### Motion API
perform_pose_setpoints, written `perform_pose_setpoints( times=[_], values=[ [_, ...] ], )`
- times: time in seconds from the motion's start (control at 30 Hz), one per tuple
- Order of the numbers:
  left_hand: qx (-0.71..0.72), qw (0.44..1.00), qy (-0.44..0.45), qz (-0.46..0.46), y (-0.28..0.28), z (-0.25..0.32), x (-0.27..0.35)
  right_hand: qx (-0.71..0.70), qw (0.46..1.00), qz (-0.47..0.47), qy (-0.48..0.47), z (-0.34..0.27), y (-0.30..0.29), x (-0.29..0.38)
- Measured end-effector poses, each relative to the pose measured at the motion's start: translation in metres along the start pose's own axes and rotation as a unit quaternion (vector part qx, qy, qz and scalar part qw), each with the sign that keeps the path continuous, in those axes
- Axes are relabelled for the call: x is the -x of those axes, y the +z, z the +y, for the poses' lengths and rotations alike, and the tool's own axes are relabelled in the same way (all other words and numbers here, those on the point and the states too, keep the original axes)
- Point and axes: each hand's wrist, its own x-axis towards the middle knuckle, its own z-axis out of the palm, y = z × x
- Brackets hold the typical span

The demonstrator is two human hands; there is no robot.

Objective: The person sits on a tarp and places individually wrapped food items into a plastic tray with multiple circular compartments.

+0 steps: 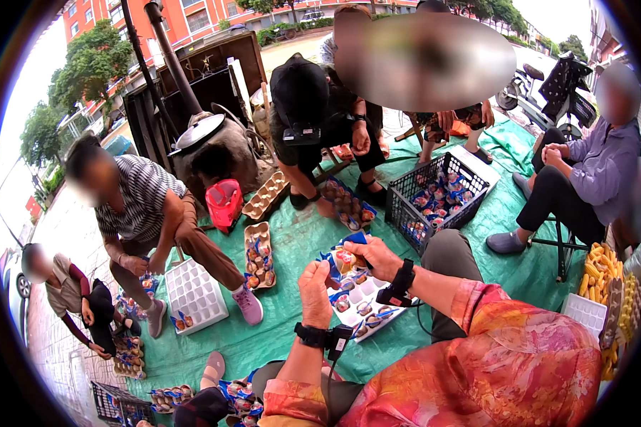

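Between my two hands is an egg-shaped item in a clear and blue printed plastic wrapper [345,261]. My right hand [378,258] pinches the blue upper end of this wrapper. At its other side, my left hand [316,291] has its fingers bent against the wrapper edge. Just below both hands sits a white foam tray [364,292] with rounded pockets. Several similar wrapped items [373,320] lie in its lower part, and my forearms and wrist devices cover some of it.
A black plastic crate [438,205] of wrapped items stands ahead to the right. Egg cartons [260,256] and another white foam tray [196,293] lie on the green tarp [291,243]. Co-workers sit around it. A stove with a pan lid [198,131] stands behind; corn [597,272] lies right.
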Motion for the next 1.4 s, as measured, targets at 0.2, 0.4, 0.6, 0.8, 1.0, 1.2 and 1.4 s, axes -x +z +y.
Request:
perform_pose_setpoints(
  times=[0.2,0.4,0.6,0.8,1.0,1.2,1.4],
  values=[
    [0.027,0.999,-0.013,-0.014,-0.001,0.0,-0.002,-0.066,0.996,0.008,0.06,-0.003,0.003,0.0],
    [0.025,0.996,-0.086,-0.012,0.0,0.007,-0.001,-0.032,0.999,0.007,0.005,-0.01,0.001,0.003],
    [0.105,0.987,-0.099,-0.064,0.012,0.006,0.001,0.046,0.998,-0.032,-0.026,-0.02,0.012,0.024],
    [0.076,0.988,-0.117,-0.061,0.015,0.007,0.001,0.116,0.992,-0.016,-0.045,-0.022,0.015,0.031],
    [0.073,0.99,-0.109,-0.048,0.022,-0.009,-0.007,0.157,0.983,0.024,-0.089,-0.019,0.0,0.025],
    [0.084,0.986,-0.13,-0.056,0.024,0.0,-0.002,0.115,0.991,0.018,-0.069,-0.018,0.008,0.026],
    [0.128,0.976,-0.158,-0.079,0.026,0.006,-0.007,0.155,0.984,-0.029,-0.078,-0.018,0.002,0.022]
  ],
)
